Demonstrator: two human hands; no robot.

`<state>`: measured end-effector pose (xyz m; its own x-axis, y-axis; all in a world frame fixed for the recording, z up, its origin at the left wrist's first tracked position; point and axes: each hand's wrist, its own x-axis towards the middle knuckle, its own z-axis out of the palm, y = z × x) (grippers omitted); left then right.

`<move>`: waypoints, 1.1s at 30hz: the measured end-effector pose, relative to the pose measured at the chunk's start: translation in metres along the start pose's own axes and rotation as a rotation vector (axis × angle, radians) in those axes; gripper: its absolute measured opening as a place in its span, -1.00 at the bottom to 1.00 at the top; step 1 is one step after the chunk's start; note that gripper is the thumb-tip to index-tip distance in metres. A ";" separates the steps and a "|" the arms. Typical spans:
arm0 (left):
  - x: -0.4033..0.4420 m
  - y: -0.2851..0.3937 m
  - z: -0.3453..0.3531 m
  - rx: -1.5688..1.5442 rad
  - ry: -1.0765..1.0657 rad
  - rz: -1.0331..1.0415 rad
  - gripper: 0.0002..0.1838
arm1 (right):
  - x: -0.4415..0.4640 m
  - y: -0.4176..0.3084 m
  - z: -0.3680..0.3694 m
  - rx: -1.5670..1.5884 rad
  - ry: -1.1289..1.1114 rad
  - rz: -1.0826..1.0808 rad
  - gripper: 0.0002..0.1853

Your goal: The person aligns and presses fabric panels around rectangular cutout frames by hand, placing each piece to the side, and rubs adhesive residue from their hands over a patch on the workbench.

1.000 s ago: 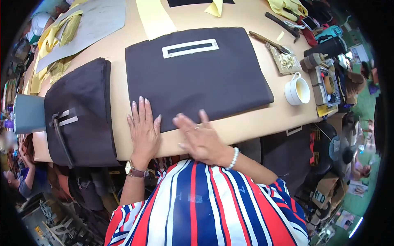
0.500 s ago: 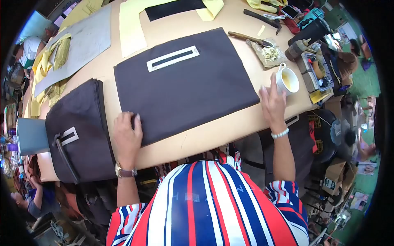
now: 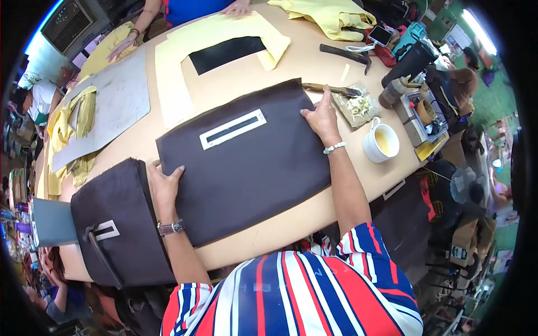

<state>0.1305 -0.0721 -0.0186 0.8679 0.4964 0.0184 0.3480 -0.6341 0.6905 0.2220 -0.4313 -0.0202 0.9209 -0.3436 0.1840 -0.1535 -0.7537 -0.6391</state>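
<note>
A dark brown panel [image 3: 252,173] of leather-like material lies in front of me, with a white-bordered slot [image 3: 234,129] near its far edge. My left hand [image 3: 164,187] grips the panel's left edge, thumb on top and fingers at the side. At the right edge my right hand [image 3: 323,119] has its thumb on the panel and its index finger stretched along the side. Left of the panel, a stack of similar dark pieces [image 3: 120,196] hangs over the table edge with a hammer [image 3: 103,257] on it. A white cup [image 3: 381,143] of yellowish stuff stands to the right.
Beyond the panel are yellow material [image 3: 174,73], a black strip [image 3: 227,54] and a grey sheet [image 3: 120,106]. A brush-like tool [image 3: 330,88], scraps on a pad [image 3: 357,106], another hammer [image 3: 347,53] and a tool box [image 3: 423,120] lie rightward. Another person's hands [image 3: 238,8] rest across the table.
My right hand has moved from beside the cup to the panel's right edge. My left hand has shifted up along the left edge. Another person's hands have come into view at the far side.
</note>
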 end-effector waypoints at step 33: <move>-0.220 0.209 0.139 -0.506 -1.978 0.839 -0.50 | -0.282 0.273 -0.347 0.541 0.538 0.626 -0.31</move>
<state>0.0615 -0.3966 0.0207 -0.0162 -0.9998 0.0069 -0.0002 0.0069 1.0000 -0.2034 -0.7347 0.0125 0.4233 -0.9030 -0.0740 -0.2495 -0.0376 -0.9676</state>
